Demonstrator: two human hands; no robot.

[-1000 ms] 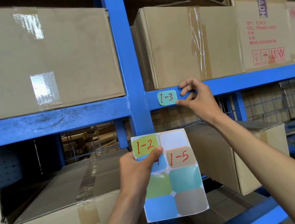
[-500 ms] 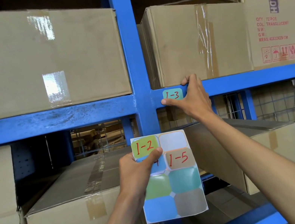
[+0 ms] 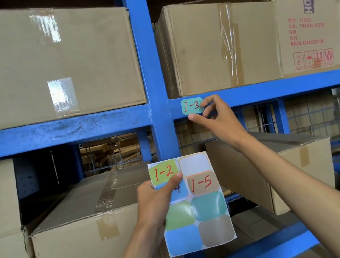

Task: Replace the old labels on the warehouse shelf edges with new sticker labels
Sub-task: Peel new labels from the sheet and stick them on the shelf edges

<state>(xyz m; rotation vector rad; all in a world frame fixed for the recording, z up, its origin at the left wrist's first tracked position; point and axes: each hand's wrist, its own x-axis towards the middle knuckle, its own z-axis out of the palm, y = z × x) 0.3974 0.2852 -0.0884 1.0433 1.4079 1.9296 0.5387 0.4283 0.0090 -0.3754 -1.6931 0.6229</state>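
1. The teal label (image 3: 192,106), marked "1-3" in red, lies flat and level on the blue shelf edge (image 3: 282,88), just right of the upright post.
2. The sticker sheet (image 3: 201,209) stands upright below it, with stickers in two columns: "1-2" green, "1-5" brown, one slot blank white, and the lower four unmarked.

A blue metal shelf (image 3: 56,133) with a blue upright post (image 3: 148,64) carries cardboard boxes. On the upper level a large box (image 3: 46,62) sits left of the post, with a taped box (image 3: 218,45) and a printed box (image 3: 306,29) to the right. A teal "I-3" label (image 3: 191,106) sticks to the beam edge just right of the post. More boxes (image 3: 89,245) rest on the lower level.
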